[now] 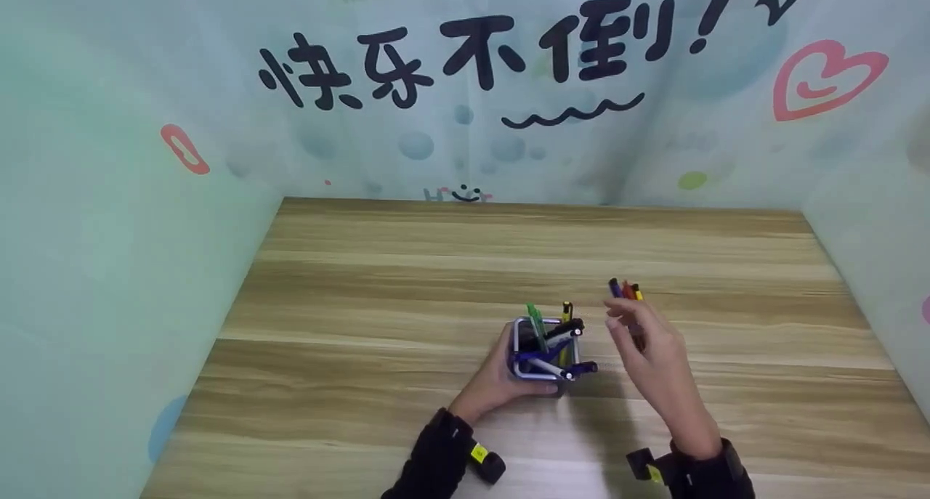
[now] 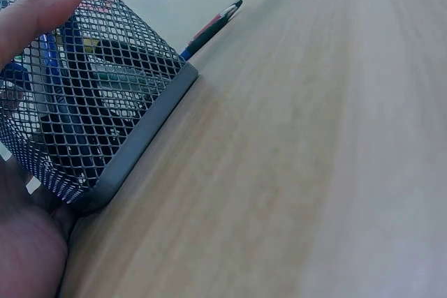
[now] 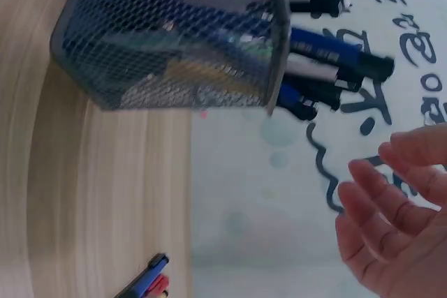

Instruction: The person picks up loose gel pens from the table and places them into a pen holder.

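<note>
And here's the mesh pen holder (image 1: 516, 339), more or less upright over the wooden table (image 1: 363, 303), though I can't tell whether its whole base touches down. Inside it leans a crowd of pens: a green pen (image 1: 535, 321) and a yellow pen (image 1: 567, 311) up at the far side, a blue pen (image 1: 585, 367) poking out over the right edge, others crossed between them.

The work looks well along, I'd judge: the bulk sits in the holder, while at least 3 loose pens (image 1: 628, 290) lie outside, right of the holder and beyond it (blue, red and yellow-and-black ends, the rest hidden in the head view).

Now the hands! The left hand (image 1: 498, 375) has the holder in its grip, wrapped round the left side, thumb along the near wall. Across from it, right of the holder and apart from it, hangs the right hand (image 1: 654, 343), fingers loosely bent, thumb apart, nothing in its grasp.

Outward again: dark sleeves (image 1: 429, 455) on the holder's near side, and behind it all, past the table's far edge, a pale printed backdrop (image 1: 418, 176).
</note>
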A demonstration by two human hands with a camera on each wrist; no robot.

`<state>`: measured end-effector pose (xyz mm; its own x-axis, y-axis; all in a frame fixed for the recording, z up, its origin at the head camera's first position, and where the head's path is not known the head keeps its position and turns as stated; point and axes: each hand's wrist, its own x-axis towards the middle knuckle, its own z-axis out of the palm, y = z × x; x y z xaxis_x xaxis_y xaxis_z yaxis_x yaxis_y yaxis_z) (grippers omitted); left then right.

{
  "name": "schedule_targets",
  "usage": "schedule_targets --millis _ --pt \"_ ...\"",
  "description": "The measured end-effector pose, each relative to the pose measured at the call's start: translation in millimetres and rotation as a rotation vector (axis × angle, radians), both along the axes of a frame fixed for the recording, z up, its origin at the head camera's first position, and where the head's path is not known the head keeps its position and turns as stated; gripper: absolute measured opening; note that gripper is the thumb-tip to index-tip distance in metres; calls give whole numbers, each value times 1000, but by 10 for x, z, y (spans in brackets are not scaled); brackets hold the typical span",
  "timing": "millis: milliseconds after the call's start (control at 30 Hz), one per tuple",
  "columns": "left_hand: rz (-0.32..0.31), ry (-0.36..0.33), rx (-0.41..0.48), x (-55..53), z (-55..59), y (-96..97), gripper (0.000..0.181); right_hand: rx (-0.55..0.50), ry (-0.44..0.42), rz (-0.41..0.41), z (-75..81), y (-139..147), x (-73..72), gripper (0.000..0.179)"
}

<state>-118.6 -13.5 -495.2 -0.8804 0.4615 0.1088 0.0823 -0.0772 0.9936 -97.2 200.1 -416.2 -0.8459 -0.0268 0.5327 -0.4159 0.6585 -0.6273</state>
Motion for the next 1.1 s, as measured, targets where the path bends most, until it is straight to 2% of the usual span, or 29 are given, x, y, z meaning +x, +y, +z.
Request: schedule_targets --millis 133,233,367,567,667,767,967,1100 --pt "-3 14 3 -7 -15 7 85 -19 -161 -114 -84 160 -41 26" --pt "1 10 -4 -39 -117 20 86 -1 -331 -162 -144 282 -67 31" --pt "11 6 -24 -82 -253 31 88 57 -498 -173 -248 423 -102 41" --pt "7 -11 -11 -92 -281 35 88 119 -670 -155 -427 547 -131 48" --pt "4 -16 -2 -93 -288 38 88 153 -686 -152 -513 576 -141 46" --pt "9 -11 -11 -92 -286 37 88 189 -656 -175 -569 581 -151 41" --pt "13 -6 -20 -81 -268 30 88 212 -632 -209 -584 584 -163 39" --pt "13 -14 -14 -73 -257 28 88 215 -634 -210 -586 608 -146 31"
